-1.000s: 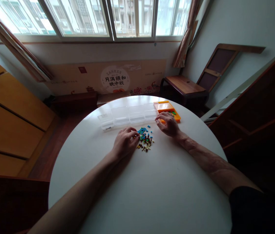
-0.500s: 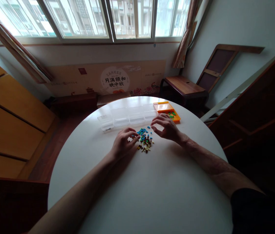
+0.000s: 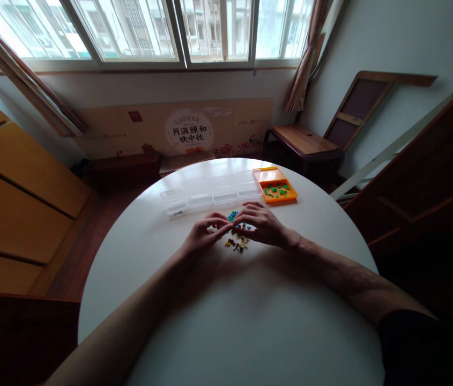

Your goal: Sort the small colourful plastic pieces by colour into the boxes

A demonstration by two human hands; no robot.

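A small heap of tiny coloured pieces (image 3: 237,236), blue, green, brown and yellow, lies on the round white table (image 3: 230,311). My left hand (image 3: 204,235) rests at the heap's left edge with fingers curled and tips pinched among the pieces. My right hand (image 3: 259,222) lies over the heap's right side, fingers bent down onto the pieces and covering part of them. What either hand pinches is too small to make out. An orange tray (image 3: 278,192) with green pieces in it sits behind my right hand.
A row of clear plastic boxes (image 3: 214,192) stands behind the heap, left of the orange tray. A dark wooden side table (image 3: 302,140) is beyond the table's far right edge. Wooden cabinets flank both sides, and windows run along the far wall.
My right hand has come from the orange tray leftward and down onto the heap. The left hand has stayed at the heap's left edge, shifting only slightly.
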